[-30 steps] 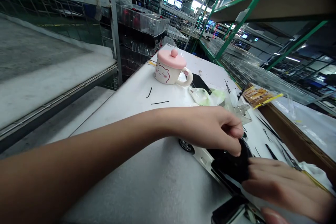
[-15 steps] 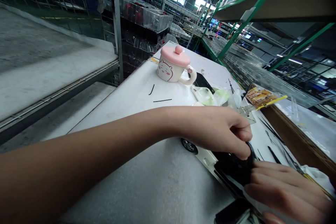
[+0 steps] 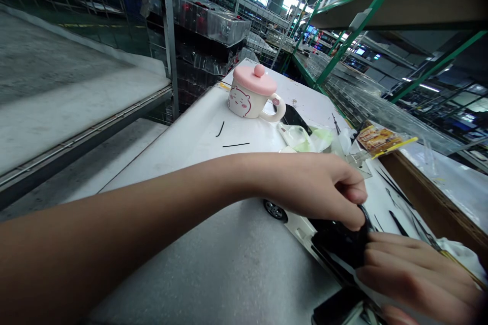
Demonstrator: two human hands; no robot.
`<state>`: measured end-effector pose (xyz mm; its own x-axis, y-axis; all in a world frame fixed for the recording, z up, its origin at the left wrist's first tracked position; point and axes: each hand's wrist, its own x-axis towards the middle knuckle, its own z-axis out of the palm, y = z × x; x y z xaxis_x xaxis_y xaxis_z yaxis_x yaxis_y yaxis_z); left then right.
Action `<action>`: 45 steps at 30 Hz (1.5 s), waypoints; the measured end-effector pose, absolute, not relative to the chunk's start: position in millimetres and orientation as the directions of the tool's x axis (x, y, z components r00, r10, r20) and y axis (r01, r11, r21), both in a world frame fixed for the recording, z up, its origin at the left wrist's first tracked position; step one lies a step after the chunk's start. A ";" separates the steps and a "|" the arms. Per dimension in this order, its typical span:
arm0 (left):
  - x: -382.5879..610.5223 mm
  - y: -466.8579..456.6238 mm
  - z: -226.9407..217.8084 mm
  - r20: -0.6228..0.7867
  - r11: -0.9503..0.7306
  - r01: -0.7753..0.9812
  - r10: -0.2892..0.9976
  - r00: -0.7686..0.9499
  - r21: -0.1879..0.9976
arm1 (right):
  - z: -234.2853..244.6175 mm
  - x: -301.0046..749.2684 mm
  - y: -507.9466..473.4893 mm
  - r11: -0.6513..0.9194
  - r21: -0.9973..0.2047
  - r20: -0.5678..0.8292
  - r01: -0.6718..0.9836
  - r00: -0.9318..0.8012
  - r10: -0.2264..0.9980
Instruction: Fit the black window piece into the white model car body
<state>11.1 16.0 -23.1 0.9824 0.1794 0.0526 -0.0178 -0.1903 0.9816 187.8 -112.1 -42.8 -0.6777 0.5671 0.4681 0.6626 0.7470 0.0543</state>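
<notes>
A white toy car [image 3: 295,223] with a black roof part [image 3: 337,244] lies on the white bench [image 3: 213,254] at the lower right. My left hand [image 3: 320,188] reaches across from the left, its fingers curled down and pinching the black part from above. My right hand [image 3: 415,274] comes in from the lower right corner, with its fingers pressed together against the same black part and the car's body. One small wheel [image 3: 273,210] of the car shows under my left wrist. Much of the car is hidden beneath both hands.
A cream mug with a pink lid [image 3: 253,92] stands at the bench's far end. Crumpled clear and green bags [image 3: 308,139], a yellow snack packet [image 3: 379,139] and thin black strips [image 3: 235,145] lie around. Green shelving [image 3: 343,25] runs along the right and wire racks [image 3: 168,35] stand at the left.
The view has shifted slightly. Both hands stay on the car, with my left fingers having crept a little to the right over the black part.
</notes>
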 end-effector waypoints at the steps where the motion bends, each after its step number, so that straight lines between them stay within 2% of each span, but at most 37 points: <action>1: 11.3 15.9 -23.1 0.055 -0.191 -0.020 0.179 0.982 0.981 | -43.7 188.1 -113.4 0.741 0.042 0.476 0.670 -0.665 0.575; 8: 10.9 16.3 -23.3 0.040 -0.199 -0.006 0.165 0.985 0.980 | -50.4 188.6 -117.4 0.715 0.009 0.514 0.700 -0.616 0.597; 15: 10.6 16.0 -22.8 0.032 -0.197 0.001 0.165 0.986 0.980 | -50.9 186.4 -116.1 0.722 0.011 0.504 0.692 -0.628 0.594; 27: 10.3 15.5 -22.8 0.041 -0.208 -0.005 0.168 0.985 0.978 | -54.0 193.7 -122.5 0.721 -0.067 0.496 0.689 -0.604 0.623; 33: 10.6 15.7 -22.9 0.034 -0.208 0.004 0.178 0.984 0.978 | -58.3 198.2 -124.2 0.707 -0.033 0.496 0.706 -0.603 0.625; 40: 10.9 16.5 -23.1 0.038 -0.219 0.001 0.172 0.984 0.976 | -64.8 210.4 -130.5 0.679 -0.108 0.514 0.726 -0.544 0.663; 45: 10.6 16.7 -23.1 0.052 -0.222 -0.013 0.175 0.983 0.975 | -66.3 212.8 -131.8 0.673 -0.110 0.544 0.732 -0.522 0.657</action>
<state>10.6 16.7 -23.1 0.9832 0.1747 0.0523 -0.0125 -0.2218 0.9750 212.8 -131.8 -66.3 -0.5222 0.6566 0.5442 0.7317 0.6728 -0.1097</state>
